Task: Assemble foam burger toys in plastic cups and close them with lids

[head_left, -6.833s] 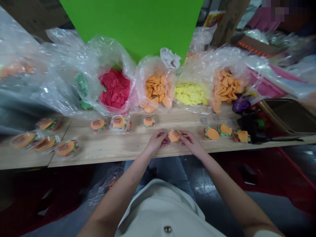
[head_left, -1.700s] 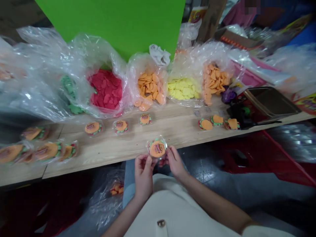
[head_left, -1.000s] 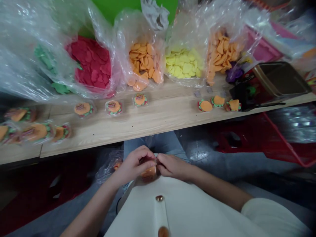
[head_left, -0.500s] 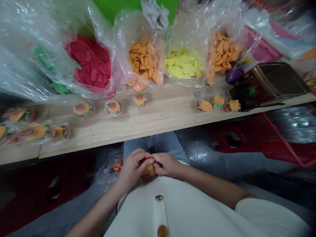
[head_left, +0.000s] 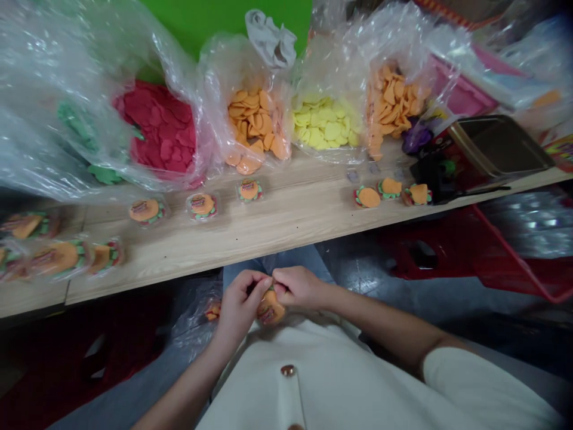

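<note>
Over the lap, a toy burger in a clear plastic case (head_left: 270,309) is held between my two hands. My left hand (head_left: 244,301) pinches the case's far edge with thumb and forefinger. Close against it, my right hand (head_left: 299,288) grips the same edge with curled fingers. An orange bun top with a printed label shows through the case; the pinched rim is mostly hidden by the fingers. On the table in front stand similar cased toy burgers (head_left: 202,205). Farther right lie toy burgers without a visible label (head_left: 367,196).
Behind them stand clear bags of red pieces (head_left: 163,128), orange pieces (head_left: 250,122) and yellow pieces (head_left: 326,124). A lidded box (head_left: 504,146) sits at the right end of the table (head_left: 286,218). A red basket (head_left: 519,257) is below right, and a plastic bag (head_left: 192,322) hangs low left.
Both hands keep hold of the cased burger, and more of its orange top now shows between them. The right hand has shifted slightly up and left. The view has moved a little.
</note>
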A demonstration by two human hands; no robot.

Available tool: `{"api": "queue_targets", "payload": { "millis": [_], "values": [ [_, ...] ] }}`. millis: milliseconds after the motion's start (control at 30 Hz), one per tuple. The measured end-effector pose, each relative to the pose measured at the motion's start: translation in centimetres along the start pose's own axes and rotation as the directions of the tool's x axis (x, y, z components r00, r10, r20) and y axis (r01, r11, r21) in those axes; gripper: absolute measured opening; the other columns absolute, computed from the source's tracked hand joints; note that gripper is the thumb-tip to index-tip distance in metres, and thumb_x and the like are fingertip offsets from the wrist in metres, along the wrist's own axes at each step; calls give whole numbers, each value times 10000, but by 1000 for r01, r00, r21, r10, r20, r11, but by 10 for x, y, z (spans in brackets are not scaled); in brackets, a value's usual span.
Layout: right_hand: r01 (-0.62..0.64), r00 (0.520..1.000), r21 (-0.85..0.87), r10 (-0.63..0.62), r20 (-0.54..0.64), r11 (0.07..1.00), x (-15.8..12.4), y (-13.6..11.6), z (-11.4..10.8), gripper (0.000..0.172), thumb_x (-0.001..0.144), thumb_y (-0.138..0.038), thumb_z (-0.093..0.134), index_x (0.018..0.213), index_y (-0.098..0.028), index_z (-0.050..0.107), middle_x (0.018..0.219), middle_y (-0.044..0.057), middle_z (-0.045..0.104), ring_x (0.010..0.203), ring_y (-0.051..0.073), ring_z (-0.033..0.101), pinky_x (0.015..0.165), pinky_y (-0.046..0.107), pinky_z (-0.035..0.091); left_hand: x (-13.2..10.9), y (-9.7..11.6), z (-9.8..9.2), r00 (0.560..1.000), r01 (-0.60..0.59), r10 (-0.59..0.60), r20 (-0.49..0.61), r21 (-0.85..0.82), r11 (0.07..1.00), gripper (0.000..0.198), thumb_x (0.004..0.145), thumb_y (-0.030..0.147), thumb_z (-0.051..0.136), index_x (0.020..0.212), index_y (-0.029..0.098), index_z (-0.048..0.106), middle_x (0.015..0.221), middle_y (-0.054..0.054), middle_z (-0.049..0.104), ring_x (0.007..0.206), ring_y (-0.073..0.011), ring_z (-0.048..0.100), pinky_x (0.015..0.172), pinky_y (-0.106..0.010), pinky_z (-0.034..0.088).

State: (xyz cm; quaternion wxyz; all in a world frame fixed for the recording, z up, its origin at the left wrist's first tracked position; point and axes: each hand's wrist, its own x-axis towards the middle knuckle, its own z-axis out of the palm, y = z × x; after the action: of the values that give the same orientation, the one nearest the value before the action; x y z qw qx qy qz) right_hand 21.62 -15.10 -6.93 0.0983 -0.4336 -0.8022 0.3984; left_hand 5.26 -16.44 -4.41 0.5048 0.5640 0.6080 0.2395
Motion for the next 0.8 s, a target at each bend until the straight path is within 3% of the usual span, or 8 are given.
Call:
{"api": "queue_targets", "payload": {
  "millis": [100,200,300,567,700,800],
  "values": [
    [61,993,52,-66,99,997,-3,3,-12,71,751,-213,440,688,-184,449,621,-33,480,540,87,363,503,214,238,-2,-1,4,997,73,-70,32,-100,992,209,769,370,538,740,168,581,686,-6,582,647,-134,516,598,-230,406],
    [80,987,77,-90,135,994,-13,-6,-17,61,743,-234,454,711,-183,443,638,-28,487,544,86,372,490,205,242,-11,-3,-2,987,70,-51,154,-122,990,205,772,363,546,725,166,576,688,-3,573,645,-125,509,598,-225,401],
    [33,988,45,-39,149,998,-22,-19,-18,70,734,-248,468,744,-180,456,666,-11,521,550,94,398,483,211,239,-19,-3,-9,975,11,3,221,-66,998,175,771,342,561,733,172,585,719,-9,586,671,-127,520,616,-227,399],
    [66,980,-67,-52,192,996,-23,-29,-15,84,752,-260,458,734,-179,467,660,1,543,567,116,457,493,234,249,-28,0,-8,967,-177,162,195,66,982,165,807,294,513,701,179,564,707,-14,579,680,-127,522,645,-239,392],
    [180,971,51,-186,147,982,-26,-27,-18,73,745,-220,468,685,-186,444,649,-25,502,584,99,430,538,222,284,-27,5,-16,957,-92,100,273,-41,995,207,807,317,517,671,171,575,692,-16,568,672,-128,518,650,-246,405],
    [117,992,232,-124,14,966,-22,-20,-13,83,771,-191,442,690,-185,433,655,-36,469,595,84,412,556,199,306,-22,-1,-16,968,26,39,248,-251,968,178,772,347,568,810,186,634,859,-46,606,840,-169,549,752,-273,428]
  ]
}}
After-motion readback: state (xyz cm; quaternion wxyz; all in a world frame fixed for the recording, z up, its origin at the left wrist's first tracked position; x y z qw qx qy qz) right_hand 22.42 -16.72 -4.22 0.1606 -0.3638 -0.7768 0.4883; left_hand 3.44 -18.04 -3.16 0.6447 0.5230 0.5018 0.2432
